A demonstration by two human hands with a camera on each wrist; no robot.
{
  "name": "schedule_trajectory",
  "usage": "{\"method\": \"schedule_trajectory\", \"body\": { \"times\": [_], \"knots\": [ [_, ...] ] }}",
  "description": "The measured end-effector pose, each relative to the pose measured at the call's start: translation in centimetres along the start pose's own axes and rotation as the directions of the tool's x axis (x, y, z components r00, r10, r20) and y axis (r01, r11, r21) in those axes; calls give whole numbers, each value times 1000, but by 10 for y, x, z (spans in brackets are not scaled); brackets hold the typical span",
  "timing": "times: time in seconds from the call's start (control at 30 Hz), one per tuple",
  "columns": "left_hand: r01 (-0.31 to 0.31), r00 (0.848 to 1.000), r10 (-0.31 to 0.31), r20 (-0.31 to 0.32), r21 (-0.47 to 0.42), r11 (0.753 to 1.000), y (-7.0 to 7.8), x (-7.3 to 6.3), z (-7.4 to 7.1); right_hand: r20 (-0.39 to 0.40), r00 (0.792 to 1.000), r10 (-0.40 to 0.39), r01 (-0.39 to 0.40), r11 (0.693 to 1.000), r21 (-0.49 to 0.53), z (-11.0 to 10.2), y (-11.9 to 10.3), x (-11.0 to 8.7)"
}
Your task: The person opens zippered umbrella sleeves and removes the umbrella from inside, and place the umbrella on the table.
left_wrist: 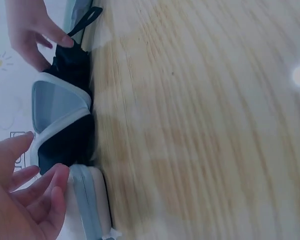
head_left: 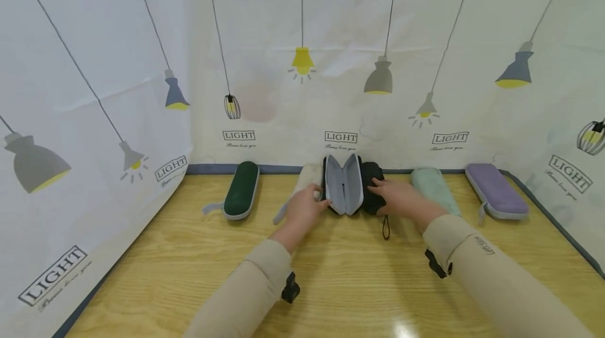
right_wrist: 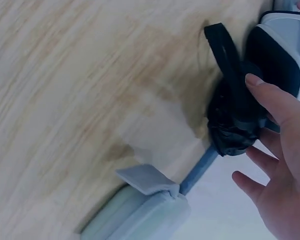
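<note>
An unzipped black glasses case (head_left: 344, 186) with pale grey lining stands spread in a V at the back of the table. My left hand (head_left: 303, 206) is at its left side, fingers loosely bent; in the left wrist view this hand (left_wrist: 27, 192) has nothing between thumb and fingers. On the case's other side is a black folded umbrella (right_wrist: 232, 117) with a wrist loop, its fabric crinkled. Thumb and fingers of my right hand (head_left: 402, 199) hold the umbrella from both sides. A cream glasses case (head_left: 306, 180) lies beside the left hand, partly hidden.
A dark green case (head_left: 242, 191) lies at the left. Toward the right are a mint case (head_left: 432, 183), partly behind the right forearm, and a purple case (head_left: 496, 191). A lamp-printed cloth (head_left: 283, 12) hangs behind the wooden table (head_left: 350, 275).
</note>
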State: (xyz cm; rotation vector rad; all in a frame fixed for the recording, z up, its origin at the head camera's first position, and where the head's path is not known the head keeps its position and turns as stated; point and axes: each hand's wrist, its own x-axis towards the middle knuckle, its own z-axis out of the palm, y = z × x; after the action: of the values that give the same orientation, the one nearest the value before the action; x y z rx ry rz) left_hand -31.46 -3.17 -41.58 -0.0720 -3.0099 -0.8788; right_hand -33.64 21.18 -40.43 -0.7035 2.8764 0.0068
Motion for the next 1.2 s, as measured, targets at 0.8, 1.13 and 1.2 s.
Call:
{"method": "schedule_trajectory", "body": {
  "times": [0.8, 1.13, 1.2],
  "knots": [
    [74, 992, -50, -113, 215, 974, -25, 0, 0, -158, 983, -94, 73, 988, -136, -1, -29, -55],
    [134, 991, -132, -35, 455, 881, -8, 16, 0, -192, 972, -133, 115, 988, -102, 11, -44, -61],
    [143, 989, -145, -30, 459, 877, -7, 19, 3, -194, 972, -135, 116, 988, -105, 14, -48, -63]
  ]
}}
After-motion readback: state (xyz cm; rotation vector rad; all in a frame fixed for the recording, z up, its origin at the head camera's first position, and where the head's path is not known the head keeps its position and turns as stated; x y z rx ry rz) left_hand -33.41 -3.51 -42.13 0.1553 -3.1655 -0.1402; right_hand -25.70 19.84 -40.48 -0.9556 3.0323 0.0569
